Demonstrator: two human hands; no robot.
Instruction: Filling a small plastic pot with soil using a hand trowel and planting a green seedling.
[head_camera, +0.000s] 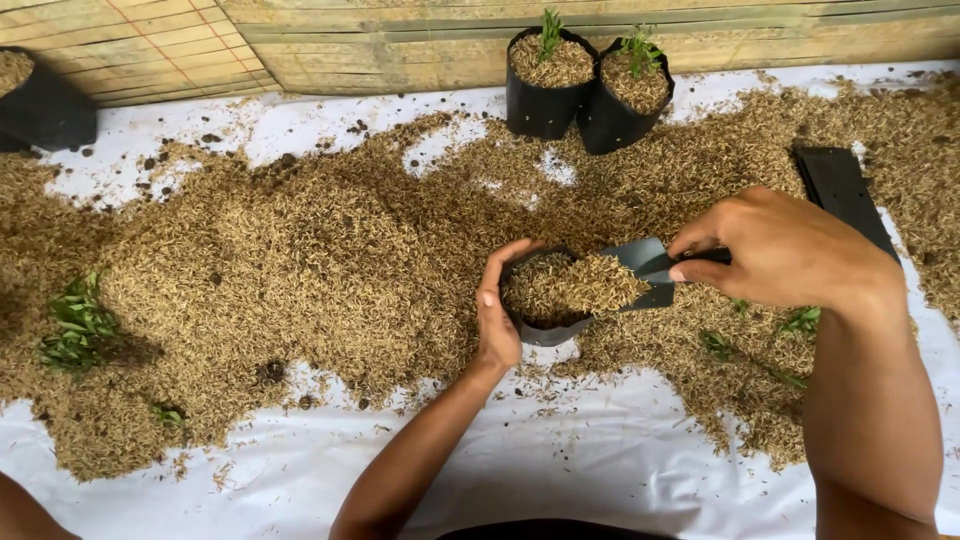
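Right now the left hand (497, 318) cups the near-left rim of a small black plastic nursery bag (545, 325), fingers curled around its wall so the mouth stays open and upward. The bag sits on a white sheet (560, 460) spread over the ground, at the near edge of a broad heap of tan rice husk (300, 260).

The right hand (775, 250) comes in from the right, its grip closed on the handle of a dark flat scoop (648, 265), thumb and fingers pinching it. The scoop's long axis runs roughly right to left, its loaded front end resting over the bag's right rim, so the husk on it lies directly above the bag's mouth. The bag is thus just left of the right hand's grip and touching the left hand.

Behind, two filled black bags with green seedlings (585, 85) stand together against a woven bamboo wall (400, 40).
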